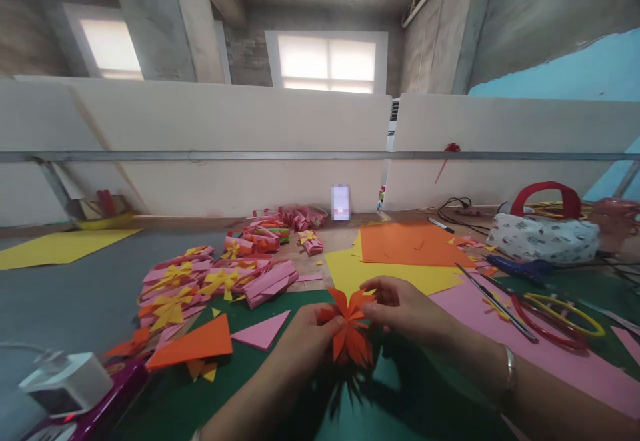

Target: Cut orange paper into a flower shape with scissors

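Head view. We have our two bare hands together low in the middle, over a dark green mat. Between them sits a fan-folded orange paper flower with pointed, spiky petals, raised just above the mat.

Our left hand is closed on the flower's left side, thumb and fingers pinching the folds near its centre. Our right hand comes in from the right, fingertips pinched on an upper petal; a thin silver bangle rings that wrist.

Left of the hands, flat on the mat: an orange paper triangle and a smaller pink paper triangle, close together, whether they touch we cannot tell. Beyond them, a heap of finished pink paper bows with yellow centres spreads toward the far wall.

Just behind the flower, a yellow paper sheet, with an orange paper sheet overlapping its far edge. To the right, a pink paper sheet carries long scissors with red and yellow loop handles. Farther right, a white patterned pouch with a red handle.

Lower left corner: a white box-shaped device on a purple base, blurred.
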A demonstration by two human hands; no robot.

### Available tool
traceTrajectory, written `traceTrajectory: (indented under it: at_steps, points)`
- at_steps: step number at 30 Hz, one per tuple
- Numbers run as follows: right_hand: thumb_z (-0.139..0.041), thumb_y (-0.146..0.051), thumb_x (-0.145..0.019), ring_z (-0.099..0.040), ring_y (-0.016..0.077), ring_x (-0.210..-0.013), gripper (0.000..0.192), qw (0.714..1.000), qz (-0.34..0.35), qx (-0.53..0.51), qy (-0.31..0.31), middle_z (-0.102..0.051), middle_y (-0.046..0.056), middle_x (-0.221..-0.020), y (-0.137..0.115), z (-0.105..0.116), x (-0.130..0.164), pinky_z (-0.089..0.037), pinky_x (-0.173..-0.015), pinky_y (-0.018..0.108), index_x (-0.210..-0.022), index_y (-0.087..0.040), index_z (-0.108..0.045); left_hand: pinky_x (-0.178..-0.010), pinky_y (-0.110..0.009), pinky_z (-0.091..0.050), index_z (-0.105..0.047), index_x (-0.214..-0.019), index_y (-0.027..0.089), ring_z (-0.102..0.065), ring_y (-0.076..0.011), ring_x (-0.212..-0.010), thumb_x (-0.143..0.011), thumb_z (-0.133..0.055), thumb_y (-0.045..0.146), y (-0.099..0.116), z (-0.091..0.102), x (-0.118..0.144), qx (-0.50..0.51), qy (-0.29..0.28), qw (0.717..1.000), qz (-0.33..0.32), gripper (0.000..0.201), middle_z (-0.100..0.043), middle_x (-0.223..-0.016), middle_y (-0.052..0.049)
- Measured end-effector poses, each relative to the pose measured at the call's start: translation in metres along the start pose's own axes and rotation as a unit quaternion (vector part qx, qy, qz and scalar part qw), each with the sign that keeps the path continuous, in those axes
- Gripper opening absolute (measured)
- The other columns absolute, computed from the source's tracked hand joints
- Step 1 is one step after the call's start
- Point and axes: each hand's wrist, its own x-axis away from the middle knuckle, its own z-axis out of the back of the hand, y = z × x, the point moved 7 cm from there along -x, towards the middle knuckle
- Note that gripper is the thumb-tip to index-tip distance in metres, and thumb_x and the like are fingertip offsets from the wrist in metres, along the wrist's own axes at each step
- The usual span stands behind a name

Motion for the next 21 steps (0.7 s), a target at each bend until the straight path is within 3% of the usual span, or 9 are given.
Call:
traceTrajectory:
  at_steps: [4,8,13,21]
  points:
    - [-0.076,-0.033,-0.065,-0.059,0.016,-0.079,0.071,1.0,-0.021,0.011,-0.017,-0.058,0.006,-0.092,-0.003,-0.007,0.008,-0.047,-0.067,0.027,-0.125,-0.012,-0.044,-0.057,-0.024,-0.038,-0.064,-0.061,0.014,-0.055,-0.0143,-0.059,-0.065,-0.06,0.03,0.006,0.002,-0.002,-0.049,0.012,0.997,-0.051,0.018,-0.063,-0.059,-0.002]
    - [-0.076,-0.022,-0.059,-0.058,0.0157,-0.076,0.087,0.997,-0.016,0.074,0.014,-0.059,0.002,-0.087,-0.006,-0.009,0.014,-0.047,-0.067,0.027,-0.135,-0.015,-0.034,-0.055,-0.024,-0.038,-0.066,-0.063,0.014,-0.053,-0.0132,-0.056,-0.067,-0.057,0.027,0.007,0.006,-0.001,-0.091,0.032,0.994,-0.056,0.017,-0.062,-0.059,-0.001]
    - [-0.062,-0.01,-0.065,-0.058,0.0136,-0.069,0.072,0.998,0.025,0.051,0.003,-0.059,-0.002,-0.077,-0.005,-0.012,0.011,-0.045,-0.061,0.025,-0.133,-0.013,-0.035,-0.06,-0.025,-0.044,-0.068,-0.074,0.013,-0.061,-0.0158,-0.063,-0.069,-0.057,0.024,0.002,0.0,-0.003,-0.035,-0.004,0.999,-0.029,0.016,-0.068,-0.065,-0.004]
    - [-0.061,-0.007,-0.064,-0.057,0.0132,-0.068,0.054,1.0,0.006,-0.002,-0.004,-0.059,0.002,-0.082,0.003,-0.01,0.004,-0.043,-0.056,0.023,-0.116,-0.013,-0.046,-0.059,-0.026,-0.049,-0.061,-0.075,0.012,-0.061,-0.0133,-0.054,-0.078,-0.052,0.018,-0.014,-0.005,0.004,0.102,-0.007,0.991,0.08,0.011,-0.069,-0.07,-0.009]
